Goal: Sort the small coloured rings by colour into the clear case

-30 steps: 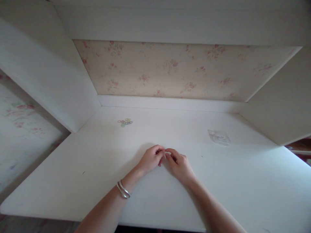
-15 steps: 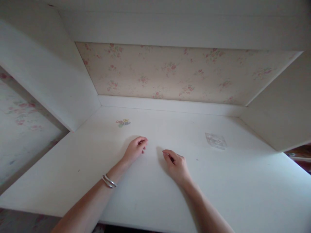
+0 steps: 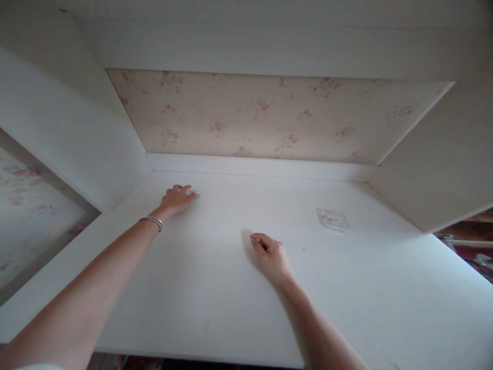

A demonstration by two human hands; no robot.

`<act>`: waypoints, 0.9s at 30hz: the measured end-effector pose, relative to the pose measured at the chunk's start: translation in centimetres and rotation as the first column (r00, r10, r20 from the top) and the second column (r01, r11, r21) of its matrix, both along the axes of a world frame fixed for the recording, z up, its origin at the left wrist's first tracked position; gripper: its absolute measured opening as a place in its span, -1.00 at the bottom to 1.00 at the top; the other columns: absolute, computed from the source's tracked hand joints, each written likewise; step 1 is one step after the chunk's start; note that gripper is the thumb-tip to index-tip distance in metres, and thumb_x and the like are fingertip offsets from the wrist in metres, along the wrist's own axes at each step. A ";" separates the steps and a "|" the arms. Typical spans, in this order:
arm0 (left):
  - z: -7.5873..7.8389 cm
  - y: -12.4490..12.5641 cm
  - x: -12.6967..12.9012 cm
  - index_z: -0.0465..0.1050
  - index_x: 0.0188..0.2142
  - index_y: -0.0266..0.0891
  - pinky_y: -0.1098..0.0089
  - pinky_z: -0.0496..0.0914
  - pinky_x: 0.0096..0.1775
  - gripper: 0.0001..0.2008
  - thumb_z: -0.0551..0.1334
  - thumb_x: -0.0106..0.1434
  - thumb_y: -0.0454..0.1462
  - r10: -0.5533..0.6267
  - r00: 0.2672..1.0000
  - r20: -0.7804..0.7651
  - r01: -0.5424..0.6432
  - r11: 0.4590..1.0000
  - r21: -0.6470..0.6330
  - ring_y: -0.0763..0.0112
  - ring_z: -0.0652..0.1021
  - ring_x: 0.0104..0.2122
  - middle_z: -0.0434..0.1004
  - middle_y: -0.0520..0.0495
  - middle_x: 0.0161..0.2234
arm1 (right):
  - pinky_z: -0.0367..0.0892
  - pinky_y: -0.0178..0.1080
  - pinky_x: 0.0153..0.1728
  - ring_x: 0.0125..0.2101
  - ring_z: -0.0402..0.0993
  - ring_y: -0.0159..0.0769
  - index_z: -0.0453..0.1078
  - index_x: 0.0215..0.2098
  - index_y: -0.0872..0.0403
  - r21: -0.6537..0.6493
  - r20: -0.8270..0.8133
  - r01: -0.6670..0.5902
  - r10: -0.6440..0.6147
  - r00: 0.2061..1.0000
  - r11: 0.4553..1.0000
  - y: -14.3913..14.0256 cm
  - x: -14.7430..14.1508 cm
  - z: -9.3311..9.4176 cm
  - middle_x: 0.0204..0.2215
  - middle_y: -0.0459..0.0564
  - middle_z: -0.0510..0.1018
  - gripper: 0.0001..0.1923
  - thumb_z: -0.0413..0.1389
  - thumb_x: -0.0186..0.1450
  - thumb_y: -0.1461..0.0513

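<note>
L hand, fingers parted, nearest sm. items, which lie approx. 3 o'clock of its palm, by the thumb tip; contact & long axis can't tell, mostly hidden. R hand farther off, items at its 10 o'clock; thumb & index tips together, contents unclear. Clear case at R hand's 2 o'clock, on white desk.

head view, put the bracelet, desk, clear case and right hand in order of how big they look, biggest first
1. desk
2. right hand
3. clear case
4. bracelet

This is by look only; the right hand seems nearer the camera than the clear case.
</note>
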State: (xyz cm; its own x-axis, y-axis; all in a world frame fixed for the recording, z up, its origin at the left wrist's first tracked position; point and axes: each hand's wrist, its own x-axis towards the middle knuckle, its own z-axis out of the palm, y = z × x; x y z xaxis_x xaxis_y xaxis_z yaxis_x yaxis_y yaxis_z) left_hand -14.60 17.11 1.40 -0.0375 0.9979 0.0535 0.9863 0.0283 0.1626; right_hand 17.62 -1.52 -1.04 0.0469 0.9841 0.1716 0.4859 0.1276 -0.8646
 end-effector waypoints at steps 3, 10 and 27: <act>0.1 0.6 0.5 0.11 0.21 0.03 -0.11 0.17 0.00 -0.35 -0.10 0.19 0.16 -0.052 0.999 0.014 0.053 0.997 -0.054 -0.22 0.19 0.11 0.10 -0.13 0.22 | 0.12 -0.38 -0.55 -0.61 0.25 -0.43 0.51 -0.26 0.08 -0.012 -0.018 -0.001 0.001 1.000 1.000 0.1 0.1 0.1 -0.62 -0.12 0.42 -0.65 -0.04 0.26 0.07; 0.3 0.2 1.8 0.33 0.07 -0.12 -0.10 0.20 -0.04 -0.45 -0.06 0.21 0.06 -0.071 0.997 -0.024 0.069 0.996 -0.063 -0.12 0.26 0.06 0.24 -0.22 0.14 | 0.10 -0.37 -0.56 -0.61 0.22 -0.44 0.51 -0.26 0.05 -0.033 -0.002 -0.019 0.019 1.000 0.999 0.1 0.3 -0.1 -0.63 -0.13 0.41 -0.66 -0.03 0.25 0.07; -2.9 0.2 3.0 0.17 0.16 -0.55 0.13 -0.01 0.20 -0.48 -0.14 0.30 -0.25 -0.205 0.974 0.100 0.200 0.978 0.057 0.09 0.12 0.22 0.10 -0.39 0.22 | 0.09 -0.37 -0.56 -0.61 0.23 -0.44 0.52 -0.28 0.07 -0.048 -0.018 0.022 -0.023 1.000 0.999 0.8 0.3 -0.2 -0.63 -0.12 0.41 -0.65 -0.03 0.23 0.07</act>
